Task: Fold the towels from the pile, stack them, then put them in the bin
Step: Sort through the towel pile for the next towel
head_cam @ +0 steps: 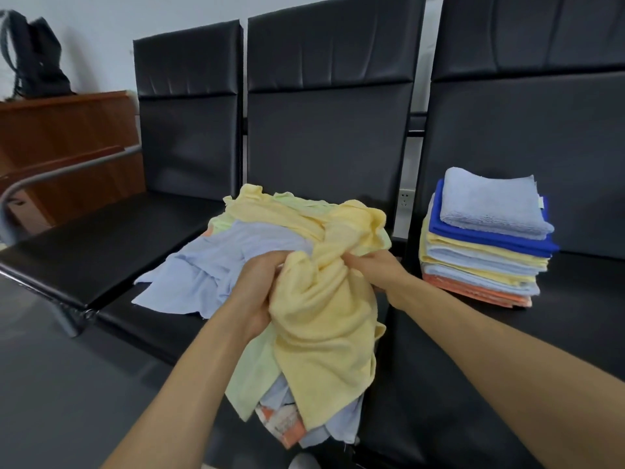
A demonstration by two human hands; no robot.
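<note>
A loose pile of towels [216,265] in light blue, yellow, pale green and orange covers the middle black seat. A crumpled yellow towel [321,319] hangs over the front of the pile. My left hand [260,286] grips its bunched cloth from the left. My right hand [375,269] pinches it from the right, close to the left hand. On the right seat stands a stack of folded towels [487,245], with a light blue one on top, a dark blue one under it and orange ones at the bottom. No bin is in view.
Three black padded seats [101,252] stand joined in a row with tall backs. A metal armrest [40,184] curves at the far left. Behind it is a wooden cabinet [64,140] with a dark backpack [30,59] on top. A wall socket [405,198] shows between two seats.
</note>
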